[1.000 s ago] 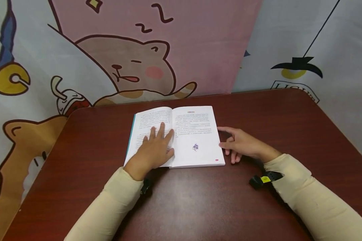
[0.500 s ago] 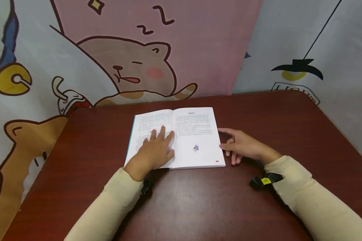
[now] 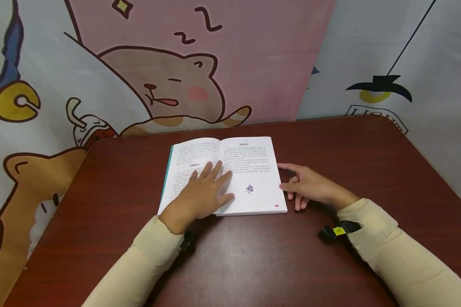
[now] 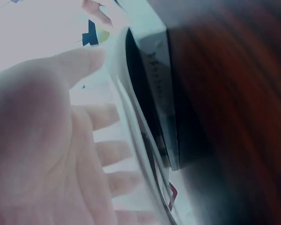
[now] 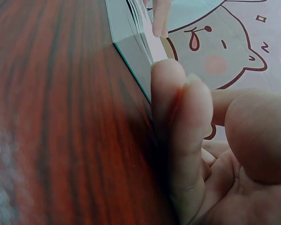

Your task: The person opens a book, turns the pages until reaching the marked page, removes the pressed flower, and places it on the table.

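Observation:
An open book [image 3: 259, 194] lies on the table, with printed text on both pages and a small purple flower picture low on the right page. My left hand [image 3: 199, 194] rests on the left page, fingers spread, with thumb and index finger reaching across the middle fold. In the left wrist view the left hand [image 4: 61, 140] is over pages that arch up near the spine. At the right edge of the book is my right hand [image 3: 311, 184], its index finger and thumb touching the edge at separate spots. Its other fingers bend loosely beneath, close to the tabletop in the right wrist view.
The dark red-brown wooden table [image 3: 253, 264] has rounded far corners. Behind it hangs a cloth backdrop [image 3: 269, 64] with cartoon animals. A black wrist device [image 3: 334, 231] with a yellow label sits under the right wrist, close above the table.
My left hand has slid a little to the right, its thumb and index finger now past the fold onto the right page. The right hand and book stay in place.

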Action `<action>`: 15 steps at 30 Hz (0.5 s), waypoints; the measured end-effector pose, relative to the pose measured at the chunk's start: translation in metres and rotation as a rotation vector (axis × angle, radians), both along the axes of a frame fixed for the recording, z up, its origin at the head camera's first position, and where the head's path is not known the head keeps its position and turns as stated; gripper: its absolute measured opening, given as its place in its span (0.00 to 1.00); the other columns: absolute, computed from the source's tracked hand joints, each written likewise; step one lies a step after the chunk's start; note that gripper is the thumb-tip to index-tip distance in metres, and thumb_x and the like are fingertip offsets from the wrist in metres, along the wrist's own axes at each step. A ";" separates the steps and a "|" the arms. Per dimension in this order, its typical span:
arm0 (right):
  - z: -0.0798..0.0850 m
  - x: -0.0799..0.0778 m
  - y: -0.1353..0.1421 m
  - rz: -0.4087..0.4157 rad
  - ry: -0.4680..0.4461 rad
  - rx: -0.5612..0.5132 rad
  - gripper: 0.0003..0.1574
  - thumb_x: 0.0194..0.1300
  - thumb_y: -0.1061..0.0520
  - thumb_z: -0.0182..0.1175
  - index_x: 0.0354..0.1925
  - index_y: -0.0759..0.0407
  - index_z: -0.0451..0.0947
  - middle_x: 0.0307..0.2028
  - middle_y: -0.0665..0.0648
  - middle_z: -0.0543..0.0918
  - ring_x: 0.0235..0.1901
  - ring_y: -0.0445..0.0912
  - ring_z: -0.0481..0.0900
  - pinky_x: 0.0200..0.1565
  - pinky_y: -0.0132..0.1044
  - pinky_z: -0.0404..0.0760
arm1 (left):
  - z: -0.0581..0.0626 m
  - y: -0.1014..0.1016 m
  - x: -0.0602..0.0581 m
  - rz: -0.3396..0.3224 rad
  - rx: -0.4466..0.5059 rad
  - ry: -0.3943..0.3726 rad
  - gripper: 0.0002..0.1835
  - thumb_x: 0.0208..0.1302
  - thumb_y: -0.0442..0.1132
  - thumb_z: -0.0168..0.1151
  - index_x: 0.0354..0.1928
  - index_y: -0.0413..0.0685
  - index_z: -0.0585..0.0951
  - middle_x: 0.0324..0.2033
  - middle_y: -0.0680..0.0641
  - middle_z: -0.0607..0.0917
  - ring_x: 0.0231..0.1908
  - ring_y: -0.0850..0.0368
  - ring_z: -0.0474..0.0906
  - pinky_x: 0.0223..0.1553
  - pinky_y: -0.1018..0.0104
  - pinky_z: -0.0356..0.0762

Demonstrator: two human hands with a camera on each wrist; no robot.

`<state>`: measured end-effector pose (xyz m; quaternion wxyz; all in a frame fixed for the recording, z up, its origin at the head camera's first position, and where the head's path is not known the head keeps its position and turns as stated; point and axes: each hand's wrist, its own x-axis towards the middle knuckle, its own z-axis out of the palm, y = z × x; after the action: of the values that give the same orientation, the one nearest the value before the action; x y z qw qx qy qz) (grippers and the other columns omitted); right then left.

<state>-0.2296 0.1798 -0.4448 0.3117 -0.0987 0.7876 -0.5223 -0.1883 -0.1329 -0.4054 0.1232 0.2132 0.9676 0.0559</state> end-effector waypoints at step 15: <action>0.005 0.002 -0.002 0.003 0.016 0.018 0.47 0.72 0.55 0.59 0.79 0.53 0.46 0.25 0.60 0.78 0.14 0.48 0.82 0.19 0.43 0.82 | -0.001 0.005 0.004 -0.106 0.001 0.015 0.43 0.66 0.69 0.55 0.78 0.61 0.59 0.78 0.46 0.57 0.78 0.44 0.51 0.73 0.34 0.48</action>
<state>-0.2271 0.1779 -0.4395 0.3072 -0.1011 0.7945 -0.5140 -0.1839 -0.1280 -0.4065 0.1186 0.2649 0.9558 0.0481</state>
